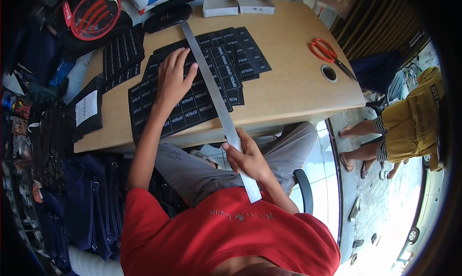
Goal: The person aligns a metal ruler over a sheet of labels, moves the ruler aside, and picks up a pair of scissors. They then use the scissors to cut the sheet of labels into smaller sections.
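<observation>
A long metal ruler [211, 86] lies slantwise over black sheets printed with EPSON labels [180, 115], its near end sticking out past the table edge. My right hand [248, 158] grips the ruler near that end, thumb on one side and fingers on the other. On the sheets, left of the ruler, rests my left hand [175, 79], its fingers spread and holding nothing. More label sheets [248, 52] overlap beneath and to the right of the ruler. Another stack of printed black sheets [122, 52] is at the table's left.
Red-handled scissors [325, 51] and a roll of tape [329, 73] lie on the wooden table [293, 83]. At the back are small white boxes [220, 6] and a black case [167, 19]. Dark bags [94, 204] hang left. A person [409, 124] is outside at right.
</observation>
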`<act>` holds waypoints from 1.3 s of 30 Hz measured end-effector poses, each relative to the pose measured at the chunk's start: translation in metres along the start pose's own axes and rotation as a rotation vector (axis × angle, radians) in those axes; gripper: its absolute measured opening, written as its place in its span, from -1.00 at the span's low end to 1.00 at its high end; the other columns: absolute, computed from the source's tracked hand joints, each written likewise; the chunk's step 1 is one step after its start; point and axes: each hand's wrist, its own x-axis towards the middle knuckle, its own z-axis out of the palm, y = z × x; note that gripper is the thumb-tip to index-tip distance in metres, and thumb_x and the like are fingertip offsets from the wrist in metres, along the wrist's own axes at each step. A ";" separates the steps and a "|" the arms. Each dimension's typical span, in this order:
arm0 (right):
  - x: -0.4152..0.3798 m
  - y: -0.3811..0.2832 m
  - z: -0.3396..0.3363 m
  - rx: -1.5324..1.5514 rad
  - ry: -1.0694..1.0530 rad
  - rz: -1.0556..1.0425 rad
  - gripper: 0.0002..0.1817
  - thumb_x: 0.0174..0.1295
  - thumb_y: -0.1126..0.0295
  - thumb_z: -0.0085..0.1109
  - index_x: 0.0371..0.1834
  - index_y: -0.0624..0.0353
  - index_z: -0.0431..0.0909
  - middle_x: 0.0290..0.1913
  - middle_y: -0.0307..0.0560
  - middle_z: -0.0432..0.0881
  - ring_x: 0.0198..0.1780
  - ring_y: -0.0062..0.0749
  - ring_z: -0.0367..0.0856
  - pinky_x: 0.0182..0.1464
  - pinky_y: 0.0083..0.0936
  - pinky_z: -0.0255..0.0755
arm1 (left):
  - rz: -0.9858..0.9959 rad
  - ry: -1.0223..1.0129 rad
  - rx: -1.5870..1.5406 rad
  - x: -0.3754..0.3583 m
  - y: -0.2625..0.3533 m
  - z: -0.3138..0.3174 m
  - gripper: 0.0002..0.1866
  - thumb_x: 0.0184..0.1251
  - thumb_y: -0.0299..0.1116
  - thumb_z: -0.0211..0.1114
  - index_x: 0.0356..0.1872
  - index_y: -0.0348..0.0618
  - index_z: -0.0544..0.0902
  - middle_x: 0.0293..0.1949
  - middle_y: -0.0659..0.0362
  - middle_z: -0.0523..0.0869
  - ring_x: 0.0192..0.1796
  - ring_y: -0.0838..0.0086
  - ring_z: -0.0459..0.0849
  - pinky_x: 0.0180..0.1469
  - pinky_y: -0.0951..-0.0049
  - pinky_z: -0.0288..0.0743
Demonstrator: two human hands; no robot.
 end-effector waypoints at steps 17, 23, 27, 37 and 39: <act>-0.070 -0.024 -0.063 -0.517 0.493 -0.146 -0.72 0.41 0.46 0.04 0.12 0.28 0.32 -0.61 -0.32 0.40 -0.65 -0.71 0.33 -0.63 -0.67 0.23 | -0.067 -0.867 0.281 -0.097 0.041 -0.091 0.16 0.01 0.18 0.39 0.55 -0.02 -0.07 0.57 -0.04 -0.22 0.58 -0.08 -0.23 0.43 -0.41 -0.22; -0.119 -0.037 -0.062 -0.866 0.587 -0.061 -0.68 0.36 0.51 0.07 0.13 0.29 0.31 -0.63 -0.14 0.51 -0.64 -0.58 0.44 -0.59 -0.52 0.27 | 0.040 -0.808 -0.077 -0.094 0.045 -0.132 -0.32 0.06 -0.58 0.16 0.33 0.09 0.48 0.36 0.22 0.46 0.46 0.20 0.30 0.44 0.09 0.18; -0.149 -0.048 -0.061 -1.109 0.617 0.014 -0.66 0.33 0.53 0.08 0.15 0.30 0.33 -0.63 -0.17 0.48 -0.66 -0.62 0.37 -0.61 -0.53 0.21 | 0.137 -0.793 -0.281 -0.095 0.060 -0.157 -0.41 0.12 -0.46 0.25 0.28 -0.08 0.51 0.28 0.13 0.54 0.36 0.21 0.44 0.37 0.22 0.29; -0.124 -0.032 -0.040 -1.289 0.517 -0.038 -0.65 0.33 0.55 0.08 0.12 0.42 0.28 -0.66 -0.08 0.41 -0.65 -0.53 0.27 -0.59 -0.45 0.12 | 0.291 -0.826 -0.717 -0.142 0.060 -0.161 -0.56 0.22 -0.33 0.28 0.11 -0.31 0.58 0.08 -0.04 0.63 0.15 0.14 0.61 0.19 0.19 0.47; -0.117 -0.024 -0.034 -1.231 0.494 -0.038 -0.69 0.32 0.56 0.09 0.08 0.38 0.30 -0.66 -0.10 0.38 -0.64 -0.55 0.21 -0.58 -0.46 0.06 | 0.235 -0.755 -0.704 -0.146 0.059 -0.159 -0.58 0.19 -0.34 0.30 0.08 -0.29 0.60 0.06 -0.01 0.64 0.12 0.17 0.63 0.17 0.21 0.47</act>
